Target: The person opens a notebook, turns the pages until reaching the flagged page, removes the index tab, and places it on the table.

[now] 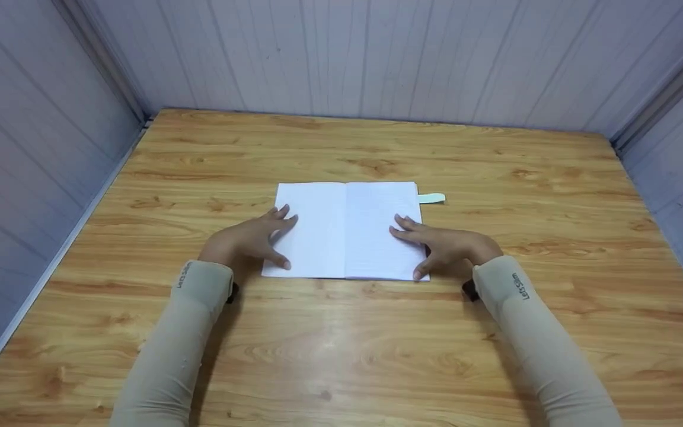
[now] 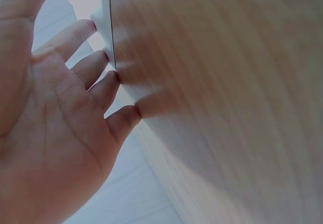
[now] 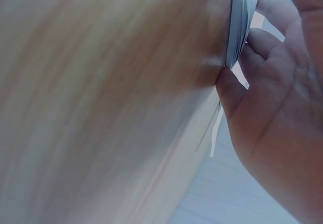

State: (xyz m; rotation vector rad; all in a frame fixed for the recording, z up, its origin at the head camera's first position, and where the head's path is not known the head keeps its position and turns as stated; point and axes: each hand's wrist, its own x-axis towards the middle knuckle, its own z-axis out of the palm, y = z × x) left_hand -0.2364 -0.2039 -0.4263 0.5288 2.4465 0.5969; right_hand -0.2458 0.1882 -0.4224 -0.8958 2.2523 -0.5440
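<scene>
The left hand (image 1: pixel 251 237) has its fingers spread, with thumb and index finger well apart and their tips resting on the left page; the right hand (image 1: pixel 445 244) mirrors it, its thumb by the lower right corner and its other fingertips on the right page. Neither hand visibly pinches anything, though how firmly they press cannot be told. Between them, a white paper notebook with faintly ruled pages (image 1: pixel 318 231) lies open and flat near the middle of a yellow-brown, wood-grained tabletop (image 1: pixel 329 356), its centre fold running away from the person. A pale, flat strip with a rounded end (image 1: pixel 432 198) juts from its right edge, near the far corner. In the left wrist view, the little finger seems to meet the wood just beside the notebook's edge; the right wrist view shows a fingertip at the edge of the layered pages, and whether it reaches under them is unclear. The step in hand looks like steadying or flattening the spread from both sides. Closing the notebook or turning a page would, I judge, call for one hand slipping its fingers beneath an outer edge while the other eases its touch.
</scene>
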